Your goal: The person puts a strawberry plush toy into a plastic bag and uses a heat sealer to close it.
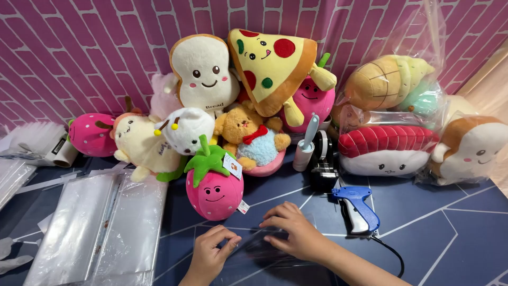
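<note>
My left hand (210,250) pinches the near-left edge of a clear plastic bag (264,251) that lies flat on the dark blue table (455,233). My right hand (292,229) presses flat on top of the same bag, fingers spread. A pink strawberry plush (214,186) with a green leaf top and a paper tag stands just beyond both hands. A blue tagging gun (357,207) lies to the right of my right hand.
A pile of plush toys lines the pink brick-pattern wall: bread slice (203,71), pizza slice (270,63), bear (248,132), sushi (386,149) in a bag. A stack of clear bags (100,222) lies at left. A lint roller (307,143) stands mid-table.
</note>
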